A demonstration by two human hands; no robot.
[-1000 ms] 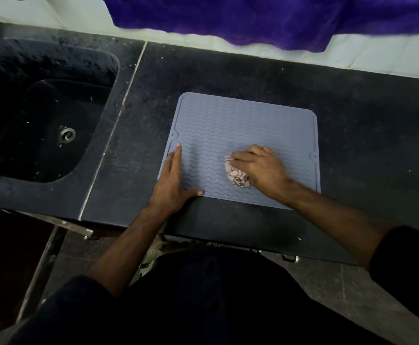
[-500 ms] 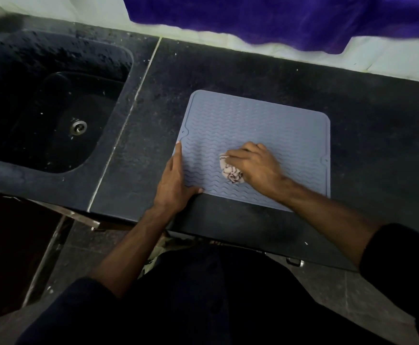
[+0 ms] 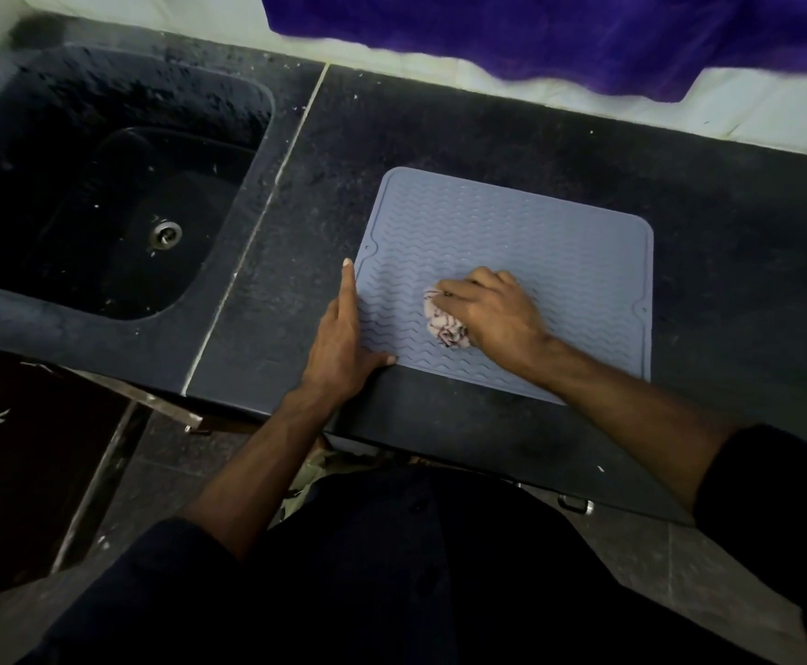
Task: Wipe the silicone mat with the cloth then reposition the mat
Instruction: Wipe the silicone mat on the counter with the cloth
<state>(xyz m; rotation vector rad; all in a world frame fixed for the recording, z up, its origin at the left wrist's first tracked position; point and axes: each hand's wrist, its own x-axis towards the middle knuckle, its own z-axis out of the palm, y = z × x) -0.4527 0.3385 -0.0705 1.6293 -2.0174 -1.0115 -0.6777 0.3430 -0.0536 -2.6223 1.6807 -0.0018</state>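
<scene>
Now the right hand (image 3: 492, 312) bunches the cloth (image 3: 444, 326) in curled fingers, pressing it onto the silicone mat (image 3: 536, 242) mid-surface. The left hand (image 3: 339, 348) lies flat, fingers straight, pinning the mat's near-left edge to the dark tabletop (image 3: 440, 132). That mat looks thin, floppy and grippy; it's best lifted by an edge or corner.

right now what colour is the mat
Blue-grey with a wavy ridge pattern, seen in the head view.
</scene>
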